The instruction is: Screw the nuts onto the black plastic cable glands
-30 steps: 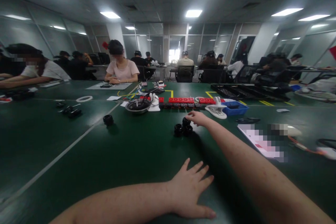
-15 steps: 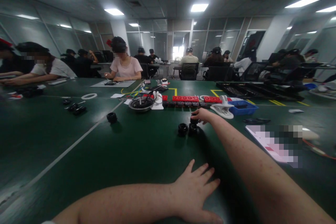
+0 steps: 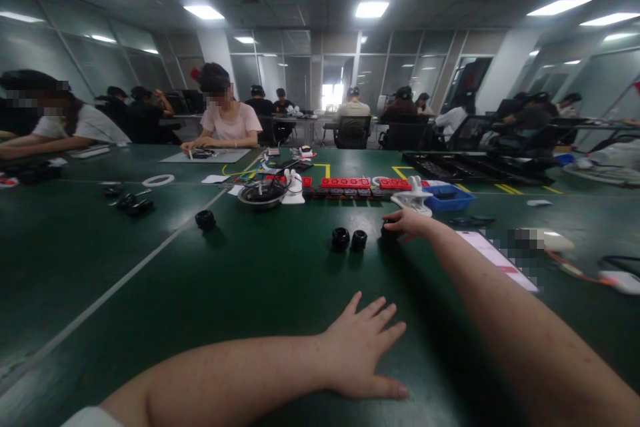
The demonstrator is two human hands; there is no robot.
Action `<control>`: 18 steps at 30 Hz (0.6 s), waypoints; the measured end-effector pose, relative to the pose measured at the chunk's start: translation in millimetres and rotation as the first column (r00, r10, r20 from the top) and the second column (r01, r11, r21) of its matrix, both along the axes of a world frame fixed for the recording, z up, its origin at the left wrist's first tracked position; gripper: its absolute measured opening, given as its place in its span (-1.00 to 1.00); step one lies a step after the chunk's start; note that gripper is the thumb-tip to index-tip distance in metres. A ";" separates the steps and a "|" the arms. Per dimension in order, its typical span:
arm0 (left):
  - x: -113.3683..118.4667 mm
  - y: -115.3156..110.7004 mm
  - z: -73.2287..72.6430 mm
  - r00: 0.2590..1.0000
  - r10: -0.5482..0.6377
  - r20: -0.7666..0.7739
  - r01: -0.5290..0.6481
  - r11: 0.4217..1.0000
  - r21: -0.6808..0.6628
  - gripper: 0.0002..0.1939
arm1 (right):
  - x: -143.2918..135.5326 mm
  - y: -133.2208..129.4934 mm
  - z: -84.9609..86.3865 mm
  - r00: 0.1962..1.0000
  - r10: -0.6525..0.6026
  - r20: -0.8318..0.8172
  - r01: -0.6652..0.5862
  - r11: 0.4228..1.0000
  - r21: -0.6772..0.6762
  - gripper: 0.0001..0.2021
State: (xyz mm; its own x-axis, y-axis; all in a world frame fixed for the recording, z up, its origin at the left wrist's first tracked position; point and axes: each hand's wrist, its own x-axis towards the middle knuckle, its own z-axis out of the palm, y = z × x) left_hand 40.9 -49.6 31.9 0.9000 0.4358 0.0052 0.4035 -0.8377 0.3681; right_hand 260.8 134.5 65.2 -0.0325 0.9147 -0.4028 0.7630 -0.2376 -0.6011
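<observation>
My right hand [image 3: 407, 223] reaches out over the green table [image 3: 280, 280], its fingers closed round a black round ribbed wheel-like part [image 3: 388, 229] that they partly hide. To the left of that hand, two similar black parts stand side by side, a left black part [image 3: 341, 239] and a right black part [image 3: 359, 240]. Another black round part [image 3: 205, 220] sits farther left, beside a pale line on the tabletop. Nearer to me, my left hand [image 3: 363, 350] lies flat on the table with fingers spread and nothing in it.
Behind the black parts runs a row of red socket strips [image 3: 345, 183]. A metal bowl [image 3: 263, 195] with dark contents, a white clamp [image 3: 414, 197] and a blue tray [image 3: 449, 197] stand there. A pink sheet [image 3: 497, 257] lies right. A person [image 3: 231, 121] works across the table.
My right hand has moved right with its black part, away from above the right one of the pair. The view has shifted slightly; my left hand still lies spread.
</observation>
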 end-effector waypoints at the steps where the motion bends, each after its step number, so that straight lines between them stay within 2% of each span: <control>1: 0.2 -0.1 -0.5 1.000 0.000 -0.003 0.000 1.000 0.001 -0.25 | 3.0 -4.4 -0.2 1.000 -0.008 -0.003 0.008 1.000 0.001 -0.44; 6: 1.2 -0.6 -4.7 1.000 0.022 0.014 -0.022 1.000 -0.006 -0.25 | 11.2 -30.5 2.2 1.000 -0.016 -0.004 0.016 1.000 0.005 -0.44; 9: 1.7 -2.3 -5.4 0.988 0.091 0.121 -0.088 0.996 -0.031 -0.28 | 12.1 -48.0 4.1 1.000 -0.005 0.002 0.005 1.000 0.016 -0.45; 14: -0.1 -7.8 -2.7 0.878 0.216 0.428 -0.242 0.970 0.006 -0.42 | 6.9 -80.0 6.4 0.999 0.046 0.005 -0.046 0.998 0.050 -0.50; 18: -2.3 -6.3 -2.8 0.797 0.262 0.545 -0.366 0.927 0.089 -0.39 | -5.0 -109.6 8.2 0.995 0.100 0.006 -0.100 0.993 0.057 -0.50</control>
